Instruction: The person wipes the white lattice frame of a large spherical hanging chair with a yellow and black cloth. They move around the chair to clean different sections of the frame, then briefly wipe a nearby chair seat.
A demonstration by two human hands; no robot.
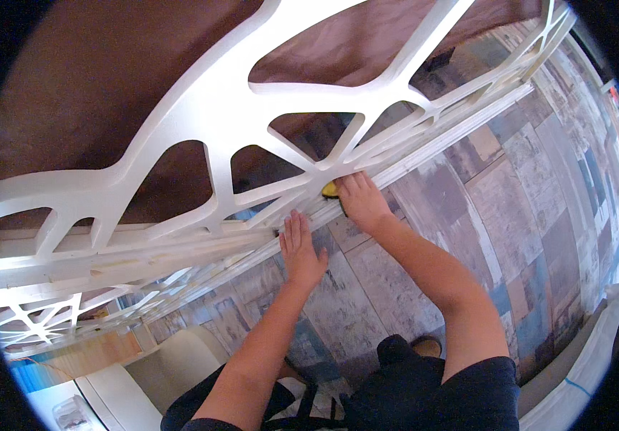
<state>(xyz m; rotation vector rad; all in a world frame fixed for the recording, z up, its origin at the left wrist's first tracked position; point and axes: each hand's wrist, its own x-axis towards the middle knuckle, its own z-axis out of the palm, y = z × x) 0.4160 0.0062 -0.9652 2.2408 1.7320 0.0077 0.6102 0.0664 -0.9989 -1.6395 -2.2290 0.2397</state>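
Observation:
A large white cut-out lattice panel [209,108] fills the upper part of the head view, with brown surfaces behind its openings. My right hand [363,202] is closed over a yellow and dark pad-like object [331,189] at the panel's lower edge, beside a white ridged strip [422,156]. Part of that object is hidden under the fingers. To its left, my left hand [302,253] lies flat with fingers extended, its fingertips against the white lower edge. Nothing shows in it.
Patchwork-patterned flooring [508,188] spreads below and to the right. A pale chair-like object [191,350] stands at lower left, near a white unit [120,398]. Whitish sheeting [595,345] lies along the lower right. A shoe [427,346] shows beneath me.

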